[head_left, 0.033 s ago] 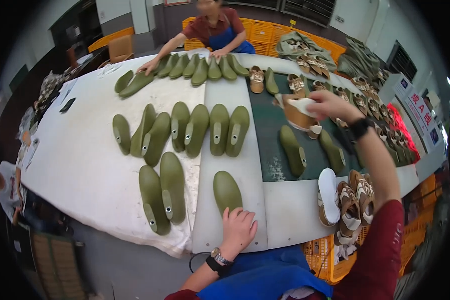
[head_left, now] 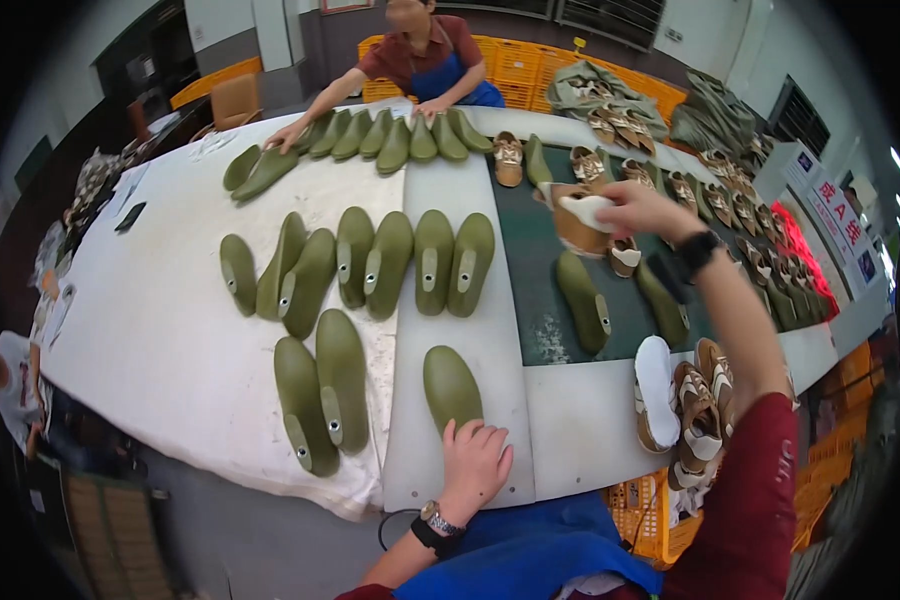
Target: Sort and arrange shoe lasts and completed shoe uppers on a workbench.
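Near the front edge of the table, my left hand [head_left: 477, 455] is closed over the near end of a green shoe last [head_left: 451, 385], which lies on the white board. Out over the dark green mat, my right hand [head_left: 645, 210] pinches the white part of a brown-and-white shoe upper [head_left: 578, 225] in the air, slightly blurred. Below it on the mat lie two more green lasts, a left one [head_left: 580, 300] and a right one [head_left: 660, 300]. Another brown shoe [head_left: 623, 257] sits just beneath the held one.
Several green lasts [head_left: 385, 265] stand in rows to the left. Brown shoes [head_left: 698, 415] and a white-soled one [head_left: 656, 395] lie at the right front edge. Across the table, a co-worker's hand [head_left: 285, 137] touches lasts. An orange crate [head_left: 640, 500] sits below the edge.
The held upper has shifted slightly up and left with my right hand, and the shoe beneath it shows more. My left hand stays on its last.
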A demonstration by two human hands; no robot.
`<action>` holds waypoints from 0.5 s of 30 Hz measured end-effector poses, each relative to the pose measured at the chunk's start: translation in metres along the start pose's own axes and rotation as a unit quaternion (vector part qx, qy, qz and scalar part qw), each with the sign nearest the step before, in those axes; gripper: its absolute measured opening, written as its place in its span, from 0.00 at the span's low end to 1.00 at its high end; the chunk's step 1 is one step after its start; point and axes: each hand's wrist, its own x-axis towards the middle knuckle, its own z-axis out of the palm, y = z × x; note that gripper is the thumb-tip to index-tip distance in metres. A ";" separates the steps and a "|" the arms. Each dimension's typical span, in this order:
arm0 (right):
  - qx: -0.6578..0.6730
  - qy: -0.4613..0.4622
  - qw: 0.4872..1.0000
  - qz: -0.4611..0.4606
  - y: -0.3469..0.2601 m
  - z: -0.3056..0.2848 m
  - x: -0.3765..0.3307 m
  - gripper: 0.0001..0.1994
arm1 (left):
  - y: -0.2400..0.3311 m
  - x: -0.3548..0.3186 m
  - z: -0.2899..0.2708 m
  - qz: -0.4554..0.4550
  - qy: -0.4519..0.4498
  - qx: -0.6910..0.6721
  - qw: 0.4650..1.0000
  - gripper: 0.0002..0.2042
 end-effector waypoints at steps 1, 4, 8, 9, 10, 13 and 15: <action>0.032 0.000 0.999 -0.001 0.011 0.022 0.026 0.15 | -0.002 -0.004 -0.004 -0.019 -0.009 0.006 1.000 0.11; -0.048 0.068 0.996 0.020 0.069 0.076 0.090 0.16 | 0.001 -0.004 -0.002 -0.016 -0.018 0.001 1.000 0.11; -0.147 0.149 0.976 0.054 0.120 0.146 0.135 0.15 | 0.004 -0.001 -0.001 -0.017 -0.033 0.008 0.999 0.11; -0.137 0.166 0.974 0.073 0.132 0.156 0.144 0.14 | 0.005 0.002 0.001 -0.020 -0.040 0.009 0.999 0.11; -0.134 0.140 0.976 0.095 0.140 0.160 0.152 0.18 | 0.005 0.003 0.002 -0.021 -0.042 0.012 0.999 0.11; -0.003 0.258 0.965 0.046 0.158 0.184 0.153 0.24 | 0.012 0.006 0.002 -0.014 -0.036 0.018 0.999 0.11; 0.020 0.246 0.969 0.005 0.149 0.192 0.153 0.29 | 0.014 0.005 -0.004 -0.021 -0.027 0.026 0.999 0.12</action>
